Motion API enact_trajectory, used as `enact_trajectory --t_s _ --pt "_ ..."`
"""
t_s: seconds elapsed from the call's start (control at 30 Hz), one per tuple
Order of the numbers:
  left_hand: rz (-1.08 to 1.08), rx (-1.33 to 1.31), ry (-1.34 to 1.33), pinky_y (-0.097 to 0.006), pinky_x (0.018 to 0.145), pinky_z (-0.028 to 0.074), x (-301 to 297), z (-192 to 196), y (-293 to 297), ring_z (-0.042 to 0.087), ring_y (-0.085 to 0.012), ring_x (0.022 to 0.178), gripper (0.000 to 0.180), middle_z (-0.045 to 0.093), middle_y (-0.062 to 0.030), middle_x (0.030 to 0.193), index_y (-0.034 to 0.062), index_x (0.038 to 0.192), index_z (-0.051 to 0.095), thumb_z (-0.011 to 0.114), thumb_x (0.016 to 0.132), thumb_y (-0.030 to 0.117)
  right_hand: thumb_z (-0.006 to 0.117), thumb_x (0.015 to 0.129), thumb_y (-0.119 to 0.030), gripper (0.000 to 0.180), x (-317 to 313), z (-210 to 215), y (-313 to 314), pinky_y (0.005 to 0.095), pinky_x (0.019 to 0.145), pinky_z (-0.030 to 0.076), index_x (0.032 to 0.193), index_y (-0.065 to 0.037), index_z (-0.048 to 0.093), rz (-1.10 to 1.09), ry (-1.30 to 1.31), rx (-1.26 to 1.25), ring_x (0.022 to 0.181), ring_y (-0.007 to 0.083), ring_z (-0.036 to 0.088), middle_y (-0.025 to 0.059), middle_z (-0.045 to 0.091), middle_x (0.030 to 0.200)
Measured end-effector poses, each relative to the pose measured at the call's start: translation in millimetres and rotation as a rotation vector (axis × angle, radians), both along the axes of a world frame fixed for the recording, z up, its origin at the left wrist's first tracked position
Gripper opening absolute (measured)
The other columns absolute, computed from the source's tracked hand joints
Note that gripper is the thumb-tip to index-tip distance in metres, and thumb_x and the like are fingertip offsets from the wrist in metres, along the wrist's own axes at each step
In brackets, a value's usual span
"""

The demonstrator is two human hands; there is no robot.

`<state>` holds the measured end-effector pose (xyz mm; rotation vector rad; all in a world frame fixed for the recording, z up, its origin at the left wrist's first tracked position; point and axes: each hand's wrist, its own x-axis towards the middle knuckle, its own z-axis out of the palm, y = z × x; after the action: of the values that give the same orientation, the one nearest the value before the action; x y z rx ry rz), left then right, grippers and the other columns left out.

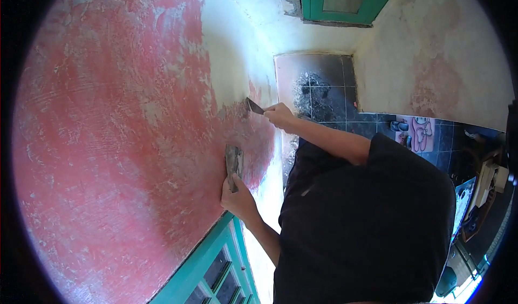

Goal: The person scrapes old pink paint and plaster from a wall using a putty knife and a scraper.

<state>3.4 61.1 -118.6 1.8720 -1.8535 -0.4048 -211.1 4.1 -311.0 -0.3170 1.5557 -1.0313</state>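
My right hand (279, 115) is closed round the handle of a putty knife (254, 106). The knife's dark blade meets the wall (135, 115), or nearly so, where pale filler borders the patchy pink paint. Lower in the picture, my left hand (238, 200) grips a flat grey plastering trowel (234, 159), its face smeared with filler. The trowel is held close to the wall; whether it touches cannot be told. A smooth whitish area (229, 61) covers the wall beyond the knife.
A green door with glass panes (218, 269) adjoins the wall near the bottom. Dark floor tiles (329, 99) carry white splatter. Slippers (399, 126) lie on a pink mat (422, 134) at right. Another green frame (337, 18) is at the top, beside a stained pale wall (437, 50).
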Motion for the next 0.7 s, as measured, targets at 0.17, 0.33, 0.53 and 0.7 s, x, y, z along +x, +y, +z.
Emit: enact_trajectory --t_s 0.17,0.33,0.53,0.7 --pt "0.002 0.015 -0.021 -0.043 0.068 0.056 2.1 1.6 0.6 0.073 -0.037 0.076 0.023 0.073 -0.0244 0.087 -0.0071 0.099 0.073 0.067 0.092 0.014 0.061 0.089 -0.02 0.035 24.5 65.3 26.6 0.0341 0.068 0.051 0.118 -0.006 0.075 -0.004 0.03 -0.09 0.076 0.0166 0.065 0.0118 0.072 0.086" --pt "0.013 0.018 0.01 -0.042 0.071 0.057 2.1 2.6 1.3 0.073 -0.0369 0.079 0.024 0.074 -0.0243 0.091 -0.0075 0.101 0.073 0.067 0.092 0.014 0.059 0.094 -0.016 0.037 48.0 81.2 30.2 0.0272 0.061 0.044 0.126 -0.003 0.07 -0.075 0.005 -0.111 0.068 0.0086 0.055 0.0032 0.068 0.081" --pt "0.0 0.013 0.017 -0.042 0.071 0.057 3.2 2.3 -0.6 0.073 -0.0365 0.08 0.024 0.074 -0.0246 0.091 -0.0076 0.102 0.073 0.066 0.093 0.014 0.058 0.094 -0.015 0.036 42.3 84.4 32.4 0.0273 0.064 0.047 0.125 0.0 0.07 -0.022 -0.019 -0.07 0.073 0.0093 0.06 0.0065 0.07 0.085" --pt "-0.012 0.029 0.021 -0.042 0.07 0.057 -4.2 7.8 -0.9 0.073 -0.0373 0.078 0.024 0.074 -0.0246 0.09 -0.0077 0.101 0.073 0.066 0.093 0.014 0.06 0.096 -0.023 0.04 48.6 50.9 33.1 0.0313 0.062 0.047 0.132 -0.007 0.067 -0.109 0.09 -0.183 0.067 0.0103 0.057 0.0099 0.072 0.082"
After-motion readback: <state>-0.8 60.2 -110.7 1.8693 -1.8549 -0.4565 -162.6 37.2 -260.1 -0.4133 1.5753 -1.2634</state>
